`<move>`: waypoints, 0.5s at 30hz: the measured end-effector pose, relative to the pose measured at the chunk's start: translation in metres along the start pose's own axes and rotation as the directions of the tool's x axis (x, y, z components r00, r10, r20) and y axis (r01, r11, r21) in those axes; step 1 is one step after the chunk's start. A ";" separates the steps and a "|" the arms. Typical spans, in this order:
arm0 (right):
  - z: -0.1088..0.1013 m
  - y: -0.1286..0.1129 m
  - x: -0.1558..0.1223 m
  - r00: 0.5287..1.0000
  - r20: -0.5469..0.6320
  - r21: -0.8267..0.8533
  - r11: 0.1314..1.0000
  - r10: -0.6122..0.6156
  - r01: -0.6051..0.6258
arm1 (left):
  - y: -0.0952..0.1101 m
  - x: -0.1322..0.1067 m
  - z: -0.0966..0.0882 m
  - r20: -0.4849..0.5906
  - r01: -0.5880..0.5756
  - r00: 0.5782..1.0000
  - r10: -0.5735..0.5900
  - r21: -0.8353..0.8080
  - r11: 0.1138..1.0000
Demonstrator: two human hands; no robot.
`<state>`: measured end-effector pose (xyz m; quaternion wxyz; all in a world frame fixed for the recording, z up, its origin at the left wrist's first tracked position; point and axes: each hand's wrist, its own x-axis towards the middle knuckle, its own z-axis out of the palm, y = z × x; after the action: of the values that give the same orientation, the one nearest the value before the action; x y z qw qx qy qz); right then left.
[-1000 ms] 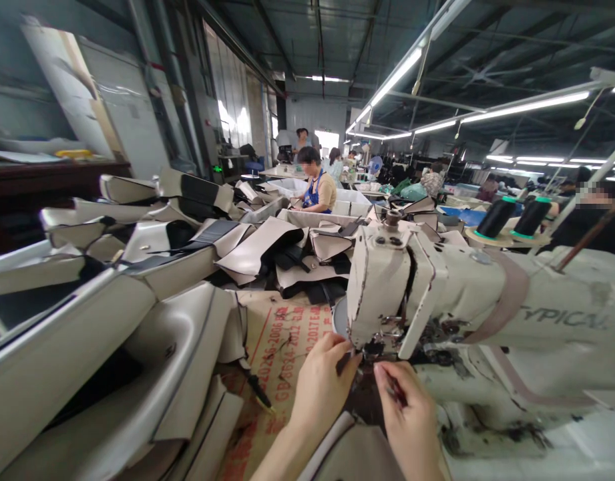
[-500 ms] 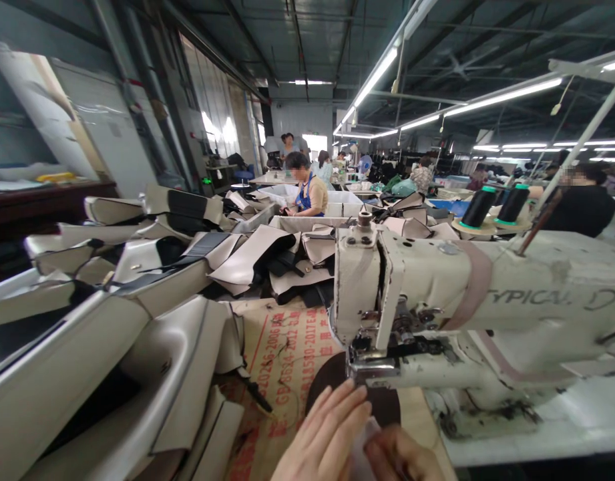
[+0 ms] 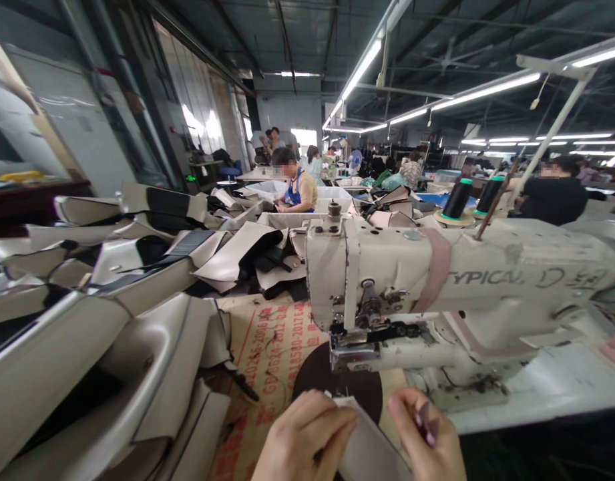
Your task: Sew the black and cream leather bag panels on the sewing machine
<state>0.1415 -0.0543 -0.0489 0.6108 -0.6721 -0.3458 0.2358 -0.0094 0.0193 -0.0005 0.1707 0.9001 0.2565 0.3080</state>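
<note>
My left hand [image 3: 302, 437] is closed on the left edge of a pale beige piece of material [image 3: 362, 444] at the bottom of the head view. My right hand [image 3: 430, 434] is closed at the piece's right side, with a small dark thing pinched in its fingers. Both hands sit just below the needle area of a cream sewing machine [image 3: 437, 287], in front of a round dark brown patch [image 3: 337, 384] lying under the machine head.
Stacks of beige and black cut pieces [image 3: 137, 267] crowd the left side and rear. A printed cardboard sheet [image 3: 267, 361] covers the table. Two black thread cones [image 3: 457, 197] stand behind the machine. Other people [image 3: 294, 187] work at tables farther back.
The view has tilted up and shifted, so the machine sits further left. My hands drew back from the needle toward me, and the left hand's fingers curled onto the beige piece.
</note>
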 end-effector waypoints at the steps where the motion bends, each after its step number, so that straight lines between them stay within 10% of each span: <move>1: -0.001 -0.002 0.002 0.999 -0.042 0.010 1.000 0.018 -0.017 | 0.001 0.001 -0.001 -0.016 0.025 1.000 -0.025 -0.027 0.999; 15: 0.030 -0.005 0.017 0.945 0.061 0.049 0.947 -0.321 0.318 | -0.007 0.007 0.005 -0.007 0.172 0.985 -0.174 -0.126 0.977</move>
<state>0.1292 -0.0217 -0.0462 0.6416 -0.5868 -0.4662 0.1634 -0.0040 0.0287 -0.0038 0.2505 0.8592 0.3156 0.3155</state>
